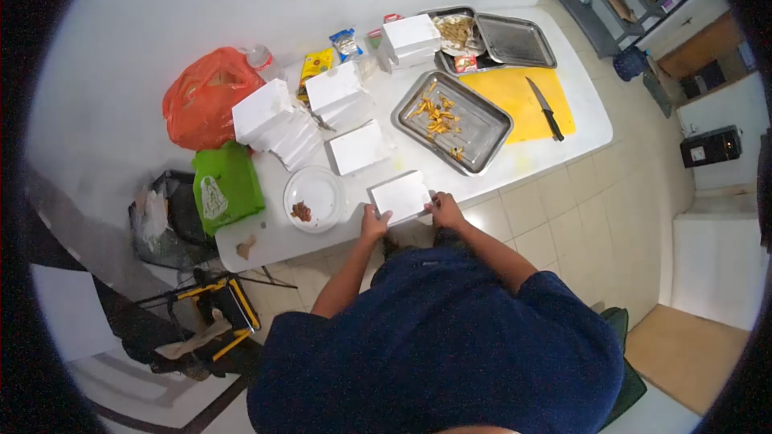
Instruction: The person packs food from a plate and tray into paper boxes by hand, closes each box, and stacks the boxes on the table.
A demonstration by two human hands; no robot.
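A flat white box [400, 195] lies at the front edge of the table, its top closed. My left hand [375, 223] grips its near left corner, thumb against the side. At the right corner my right hand [445, 210] has its fingers closed on the edge; the fingertips are partly hidden. Just behind stands another white box [358, 148]. To the left is a clear round plate [328, 185] with a small heap of reddish-brown food [301, 211]. A metal tray [490, 149] holding yellow-orange food strips [441, 116] is beyond my right hand.
A knife [545, 107] lies on a yellow cutting board [523, 96] at the right. Stacks of white boxes [273, 112], an orange bag [205, 96] and a green bag [227, 185] occupy the left. More trays [515, 38] stand at the back right.
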